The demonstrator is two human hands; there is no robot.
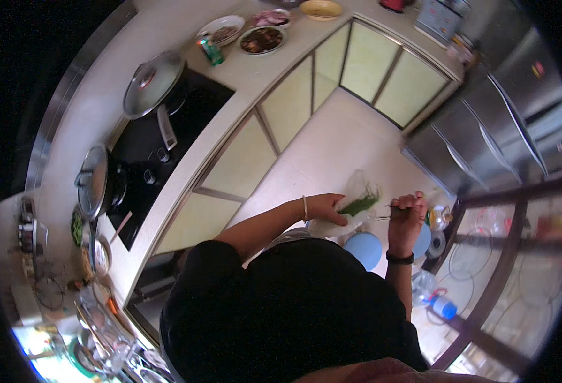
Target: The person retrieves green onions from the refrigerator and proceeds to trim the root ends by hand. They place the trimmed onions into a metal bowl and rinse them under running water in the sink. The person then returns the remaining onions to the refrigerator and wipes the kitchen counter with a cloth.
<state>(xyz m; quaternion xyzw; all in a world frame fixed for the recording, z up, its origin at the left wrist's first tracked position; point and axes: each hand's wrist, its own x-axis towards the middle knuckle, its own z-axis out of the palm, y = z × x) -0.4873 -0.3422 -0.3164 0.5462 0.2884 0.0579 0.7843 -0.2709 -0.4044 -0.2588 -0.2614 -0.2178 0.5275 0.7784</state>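
Observation:
My left hand (326,208), with a light bracelet on the wrist, grips a clear plastic bag (326,229) and a bunch of green herbs (360,205). Fine, stringy ends fan out from the bunch, pointing away from me. To its right, my right hand (408,210) is raised with curled fingers and a dark band at the wrist. A few thin strands (383,218) stick out of it towards the herbs; what they belong to is blurred. Both hands are in front of my body, above the tiled floor.
Left, a counter (233,115) carries a cooktop (199,95) with a lidded pan (154,86) and a lidded pot (94,182). Beyond are a green can (210,49) and a plate of dark food (262,39). A refrigerator (487,124), blue round stool (363,250) and shelf rack (489,287) stand right.

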